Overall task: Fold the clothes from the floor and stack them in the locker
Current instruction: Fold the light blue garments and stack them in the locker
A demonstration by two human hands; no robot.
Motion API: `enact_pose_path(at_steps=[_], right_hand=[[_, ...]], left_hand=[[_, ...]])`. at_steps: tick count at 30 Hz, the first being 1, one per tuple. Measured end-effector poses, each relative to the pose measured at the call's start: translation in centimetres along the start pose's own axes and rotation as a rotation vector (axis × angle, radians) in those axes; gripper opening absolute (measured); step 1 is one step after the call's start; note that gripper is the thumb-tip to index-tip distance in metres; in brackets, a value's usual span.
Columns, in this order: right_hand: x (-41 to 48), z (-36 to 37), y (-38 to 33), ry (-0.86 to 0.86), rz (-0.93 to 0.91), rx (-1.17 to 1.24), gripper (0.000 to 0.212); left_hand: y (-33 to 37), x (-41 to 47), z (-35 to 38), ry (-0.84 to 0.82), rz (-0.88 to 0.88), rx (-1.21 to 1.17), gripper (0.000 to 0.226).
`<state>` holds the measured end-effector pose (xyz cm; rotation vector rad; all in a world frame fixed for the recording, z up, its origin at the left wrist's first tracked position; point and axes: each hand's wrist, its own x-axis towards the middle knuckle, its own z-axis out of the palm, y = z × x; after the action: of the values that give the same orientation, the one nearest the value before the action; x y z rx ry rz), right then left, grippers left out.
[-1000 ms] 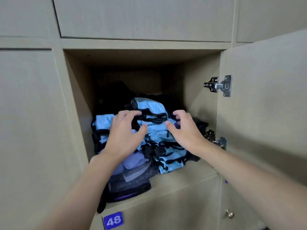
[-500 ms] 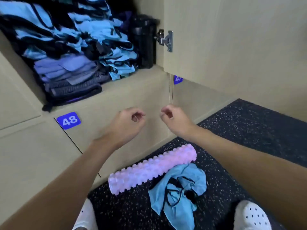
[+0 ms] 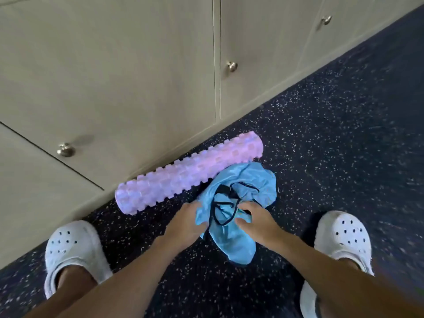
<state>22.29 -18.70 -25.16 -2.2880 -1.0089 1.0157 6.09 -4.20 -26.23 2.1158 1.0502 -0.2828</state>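
Both hands are down on the blue garment (image 3: 252, 180), which lies crumpled on the dark speckled floor (image 3: 344, 145) between the person's feet, its far edge touching the pink foam roller (image 3: 183, 175). The L hand (image 3: 183, 222) has its fingers curled into the near-left edge. The R hand (image 3: 254, 220) sits on the near-right part with fingers bent over the cloth and thumb out toward the middle. Both look clamped on fabric, though the frame is a bit blurred. The hands are close together, with only a strip of cloth between them.

Risks, as a judgement:
- Black straps (image 3: 212, 212) loop loosely across the middle. If a hand catches only a strap, the top could come up twisted or inside out, making the fold messy.
- The hands grip close together on a bunched part, so the rest will hang and drag. The low tail near the R hand could sweep the floor.
- The far edge lies against the roller. A lift may nudge the roller so it rolls toward the locker fronts (image 3: 137, 65), or the cloth may snag on its ridges.
- The white clogs (image 3: 68, 246) stand either side, so a step could land on a trailing hem.
- The open locker compartment is not in view, so stacking room can't be judged.
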Motion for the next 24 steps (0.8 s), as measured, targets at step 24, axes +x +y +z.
enact_pose_path(at_steps=[24], right_hand=[[-4.0, -4.0, -12.0, 0.406, -0.406, 0.321, 0.078]], left_hand=[[11.5, -5.4, -15.1, 0.283, 0.038, -0.302, 0.017]])
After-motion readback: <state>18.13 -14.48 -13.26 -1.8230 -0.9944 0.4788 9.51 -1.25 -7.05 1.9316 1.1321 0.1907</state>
